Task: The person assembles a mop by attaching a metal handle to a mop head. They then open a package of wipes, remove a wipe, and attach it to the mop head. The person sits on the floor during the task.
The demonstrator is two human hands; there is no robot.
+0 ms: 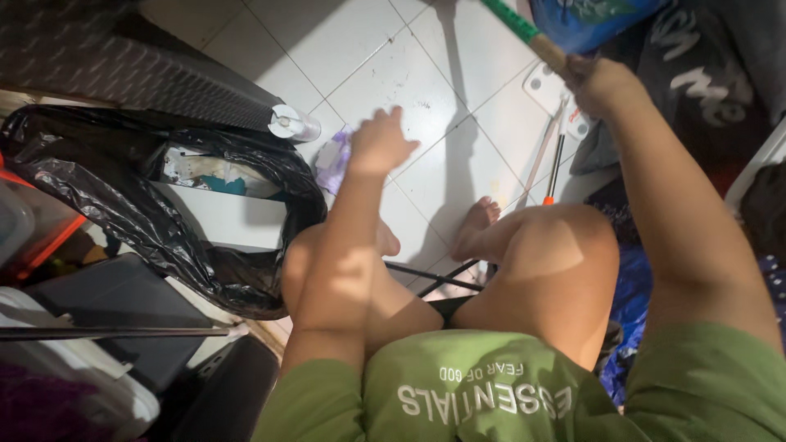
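- Your knees [532, 270] crowd the floor below you.
- Your left hand [381, 143] hangs loosely curled, empty, above the purple wrapper [334, 160].
- Your right hand [602, 82] grips the stick [524, 31]; swinging it might snag the black bag [123, 196].

1. Green short-sleeved shirt fills the bottom of the frame, with pale block lettering printed across the chest at lower centre.
2. Sleeves end above the elbows at the lower left and lower right; both forearms are bare.
3. Left hand [378, 141] and right hand [602, 84] carry no gloves, rings or watch.
4. Knees bare at centre frame, a sliver of dark shorts between the thighs.
5. Feet bare.
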